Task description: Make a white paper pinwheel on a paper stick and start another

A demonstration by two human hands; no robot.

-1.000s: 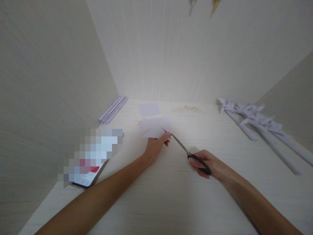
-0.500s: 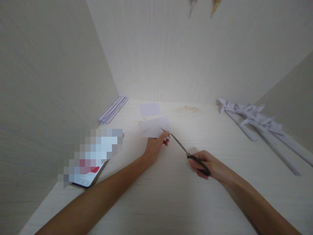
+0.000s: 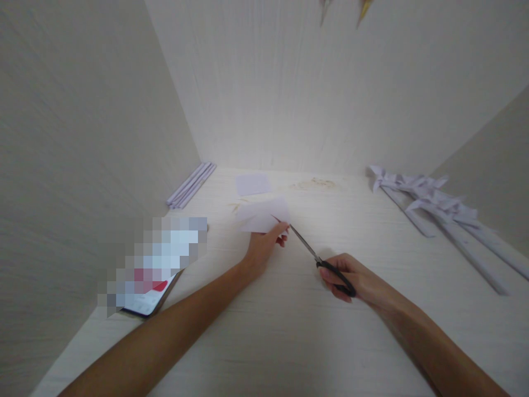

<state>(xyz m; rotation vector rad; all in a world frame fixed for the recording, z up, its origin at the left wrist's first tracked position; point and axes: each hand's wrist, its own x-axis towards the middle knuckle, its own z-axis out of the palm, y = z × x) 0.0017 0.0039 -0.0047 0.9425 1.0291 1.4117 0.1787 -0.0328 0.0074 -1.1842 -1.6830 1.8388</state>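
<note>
Pinched between the thumb and fingers of my left hand [image 3: 264, 248] is a white sheet of paper [image 3: 258, 214]. A narrow slit runs into the sheet from its right side, close to my thumb. My right hand [image 3: 341, 278] grips black-handled scissors [image 3: 305, 243] by the handles. Their blades look closed, pointing up and left, with the tips by the paper's right edge near my left thumb. Whether the tips touch the paper I cannot tell. Beyond the held sheet, another white paper piece [image 3: 253, 184] lies flat on the table.
Several rolled paper tubes [image 3: 192, 186] lie at the back left. A phone [image 3: 152, 300], partly blurred out, rests at left. Paper pinwheel-like shapes on sticks [image 3: 438, 201] lie at right. Walls [image 3: 264, 99] enclose the white table [image 3: 273, 342]. Brownish marks [image 3: 316, 183] show near the back.
Almost nothing differs. The scissors and both hands keep nearly the same place, with the held paper shifted very slightly to the right.
</note>
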